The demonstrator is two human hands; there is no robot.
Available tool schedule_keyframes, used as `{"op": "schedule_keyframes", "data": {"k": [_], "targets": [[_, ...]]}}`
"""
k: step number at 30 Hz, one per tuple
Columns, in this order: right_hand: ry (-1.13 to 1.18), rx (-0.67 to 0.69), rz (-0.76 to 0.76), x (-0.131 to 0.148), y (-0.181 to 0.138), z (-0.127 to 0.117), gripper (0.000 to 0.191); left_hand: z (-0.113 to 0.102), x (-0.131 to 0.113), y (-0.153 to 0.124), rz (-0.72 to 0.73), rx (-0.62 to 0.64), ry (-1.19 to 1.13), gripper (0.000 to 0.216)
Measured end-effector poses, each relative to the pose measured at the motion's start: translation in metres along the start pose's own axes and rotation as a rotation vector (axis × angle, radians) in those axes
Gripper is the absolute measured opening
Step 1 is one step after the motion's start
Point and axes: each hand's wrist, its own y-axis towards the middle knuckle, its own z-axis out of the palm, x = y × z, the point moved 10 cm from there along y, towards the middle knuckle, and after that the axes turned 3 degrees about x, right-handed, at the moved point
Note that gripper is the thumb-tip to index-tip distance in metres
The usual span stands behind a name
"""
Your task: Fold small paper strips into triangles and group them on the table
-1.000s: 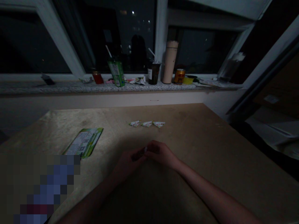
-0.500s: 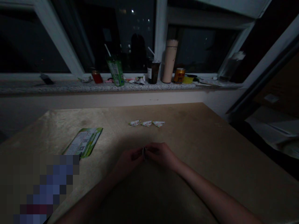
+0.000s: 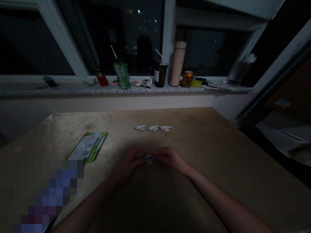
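Both hands meet low over the brown table (image 3: 218, 152) in dim light. My left hand (image 3: 130, 161) and my right hand (image 3: 170, 159) each pinch a side of a small folded paper piece (image 3: 149, 159), pale with a printed pattern, held between the fingertips. Three similar folded paper pieces (image 3: 153, 128) lie in a row on the table just beyond the hands. A green and white printed leaflet (image 3: 88, 146) lies flat to the left.
A stone windowsill (image 3: 73, 90) behind the table carries a green cup with a straw (image 3: 120, 75), a dark cup (image 3: 160, 75), a tall beige flask (image 3: 178, 63), a golden can (image 3: 187, 79), a red jar (image 3: 101, 79) and scraps. The table's right edge drops to a dark gap.
The paper piece, seen edge-on between the fingers before, now shows its face between the two hands. The hands have shifted very slightly away from me.
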Motion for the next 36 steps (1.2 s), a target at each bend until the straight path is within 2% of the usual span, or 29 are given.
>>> {"op": "schedule_keyframes", "data": {"k": [8, 13, 16, 19, 25, 28, 31, 36], "targets": [[0.133, 0.010, -0.012, 0.000, 0.000, -0.003, 0.027, 0.004, 0.000, 0.003, 0.010, 0.049, -0.135, 0.018], [0.174, -0.012, 0.037, -0.008, 0.000, -0.003, 0.028, 0.000, 0.001, 0.006, 0.007, -0.005, -0.031, 0.029], [0.217, -0.024, 0.051, -0.013, 0.000, -0.004, 0.028, 0.006, 0.005, 0.006, -0.039, 0.049, -0.006, 0.040], [0.255, -0.061, 0.085, -0.017, 0.000, -0.008, 0.026, 0.014, 0.007, 0.004, -0.078, 0.121, 0.085, 0.032], [0.252, -0.097, 0.173, -0.022, 0.000, -0.011, 0.022, 0.013, 0.007, 0.002, -0.069, 0.093, 0.179, 0.031], [0.301, -0.041, 0.191, -0.025, 0.000, -0.004, 0.028, 0.012, 0.007, 0.002, -0.077, 0.074, 0.228, 0.030], [0.292, 0.073, 0.206, -0.027, -0.002, 0.009, 0.032, 0.010, 0.007, 0.001, -0.086, 0.052, 0.289, 0.029], [-0.025, 0.174, 0.142, -0.016, -0.005, 0.019, 0.035, 0.015, 0.006, 0.000, -0.077, 0.060, 0.344, 0.023]]}}
